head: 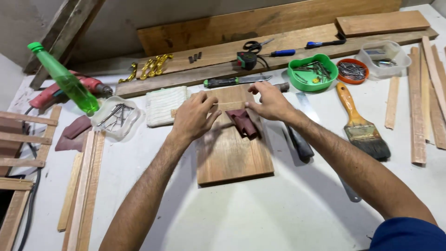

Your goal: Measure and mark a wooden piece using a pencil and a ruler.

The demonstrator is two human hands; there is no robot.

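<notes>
A brown wooden board point(232, 155) lies flat on the white table point(260, 218) in front of me. Across its far end lies a thin pale wooden strip point(231, 106). My left hand point(194, 116) grips the strip's left part and my right hand point(268, 101) pinches its right end. A folded piece of dark red sandpaper point(243, 122) rests on the board between my hands, just below the strip.
A paintbrush point(361, 125), green tray of screws point(312, 72), orange dish of nails point(352, 70), utility knife point(234, 81), white cloth point(165, 106), clear dish of nails point(116, 118), green bottle point(65, 79), red drill point(60, 90) and wood strips point(83, 186) surround the board. Long planks point(260, 23) lie at the back.
</notes>
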